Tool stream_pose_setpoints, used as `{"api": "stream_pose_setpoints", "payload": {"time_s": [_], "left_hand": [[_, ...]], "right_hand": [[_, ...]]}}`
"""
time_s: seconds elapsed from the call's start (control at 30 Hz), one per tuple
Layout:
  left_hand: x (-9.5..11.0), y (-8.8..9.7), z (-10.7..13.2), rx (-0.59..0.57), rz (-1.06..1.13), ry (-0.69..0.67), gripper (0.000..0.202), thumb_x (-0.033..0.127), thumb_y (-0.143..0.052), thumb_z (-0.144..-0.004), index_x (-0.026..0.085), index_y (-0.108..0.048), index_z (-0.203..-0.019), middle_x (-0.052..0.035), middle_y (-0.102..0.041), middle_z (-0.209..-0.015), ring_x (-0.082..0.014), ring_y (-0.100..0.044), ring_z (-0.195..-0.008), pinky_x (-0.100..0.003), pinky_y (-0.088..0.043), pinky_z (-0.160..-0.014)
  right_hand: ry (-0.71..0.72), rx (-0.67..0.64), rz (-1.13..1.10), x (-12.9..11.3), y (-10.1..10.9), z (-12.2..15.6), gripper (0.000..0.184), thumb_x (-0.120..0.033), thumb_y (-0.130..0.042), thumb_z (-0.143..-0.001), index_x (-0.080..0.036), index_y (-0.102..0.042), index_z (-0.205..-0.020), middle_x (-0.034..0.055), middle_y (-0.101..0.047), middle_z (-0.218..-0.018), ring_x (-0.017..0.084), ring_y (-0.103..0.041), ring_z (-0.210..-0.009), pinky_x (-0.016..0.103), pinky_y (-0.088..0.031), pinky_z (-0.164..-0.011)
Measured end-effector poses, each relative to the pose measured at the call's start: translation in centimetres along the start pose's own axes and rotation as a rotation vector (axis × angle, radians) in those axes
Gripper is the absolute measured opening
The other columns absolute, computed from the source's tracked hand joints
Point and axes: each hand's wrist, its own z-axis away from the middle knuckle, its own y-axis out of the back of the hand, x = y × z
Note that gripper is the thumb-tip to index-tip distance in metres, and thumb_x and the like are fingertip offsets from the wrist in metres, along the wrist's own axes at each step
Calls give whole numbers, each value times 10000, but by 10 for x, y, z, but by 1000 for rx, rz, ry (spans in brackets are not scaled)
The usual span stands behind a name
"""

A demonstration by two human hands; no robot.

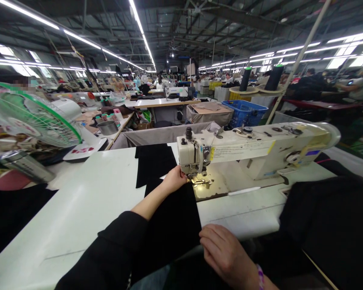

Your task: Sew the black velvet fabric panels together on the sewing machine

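Note:
A black fabric piece (172,213) lies on the white sewing table (87,201), running from the near edge up to the presser foot (199,181) of a cream sewing machine (254,151). My left hand (175,178) reaches forward and pinches the far end of the fabric right beside the needle. At the table's front edge my right hand (226,253) rests with fingers curled on the near right corner of the same piece.
More black pieces (154,161) lie behind the needle. A pile of black fabric (329,225) sits at the right, and more (9,217) at the left. A green-rimmed fan (30,117) stands at the left. Other workstations, a blue crate (245,112) and people fill the hall.

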Motion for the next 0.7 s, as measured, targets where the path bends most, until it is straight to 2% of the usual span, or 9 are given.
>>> {"api": "stream_pose_setpoints", "payload": {"time_s": [0.1,0.17,0.23,0.27,0.33,0.37,0.47,0.7], "left_hand": [[15,2,29,124,-101,-29,257,81,-630,-771,115,-607,-1025,-138,-661,-1014,-292,-628,-991,-446,-497,-894],[26,2,64,140,-138,-94,278,110,-651,-798,130,-610,-1072,-158,-625,-1151,-318,-565,-1142,-503,-442,-1011],[33,1,104,12,-138,-230,139,156,-642,-847,175,-645,-984,-99,-652,-1065,-267,-600,-1052,-439,-497,-964],[34,0,123,-111,-134,-341,85,161,-592,-890,188,-655,-940,-78,-662,-998,-235,-621,-965,-391,-537,-896],[32,-1,152,-252,-165,-521,188,120,-518,-914,186,-666,-1009,-83,-685,-1031,-219,-636,-956,-354,-571,-860],[28,-1,160,-274,-199,-593,265,90,-492,-910,173,-655,-1102,-101,-687,-1116,-230,-635,-1022,-363,-574,-896],[14,-1,162,-219,-309,-711,440,43,-471,-892,136,-568,-1311,-132,-641,-1318,-262,-584,-1207,-417,-537,-1031],[-4,2,117,-188,-395,-793,334,106,-467,-952,113,-615,-1252,-146,-679,-1223,-270,-612,-1163,-425,-575,-977]], "right_hand": [[-5,-23,-25,-1,3,0,259,-1,-416,-905,-128,-634,-962,97,-695,-900,222,-666,-888,348,-581,-824],[-14,-44,-43,-1,4,-1,264,1,-415,-898,-131,-630,-978,101,-691,-909,225,-660,-906,353,-582,-836],[-38,-64,-59,-1,4,-1,274,0,-412,-890,-135,-628,-992,105,-688,-926,230,-654,-923,363,-580,-853],[-54,-75,-66,1,3,-2,277,-3,-414,-886,-135,-628,-1003,108,-686,-937,234,-650,-932,371,-578,-860],[-86,-91,-75,5,2,-5,284,-10,-423,-879,-131,-628,-1035,114,-683,-958,242,-642,-952,386,-572,-869],[-95,-97,-76,7,1,-7,292,-12,-429,-874,-128,-627,-1055,117,-684,-970,245,-638,-963,394,-568,-876],[-97,-113,-68,18,0,-17,313,-17,-445,-855,-141,-631,-1075,115,-684,-1008,247,-623,-983,416,-553,-898],[-157,-188,87,45,-10,-41,173,-74,-561,-831,-181,-681,-894,75,-634,-915,240,-558,-914,395,-497,-830]]}}
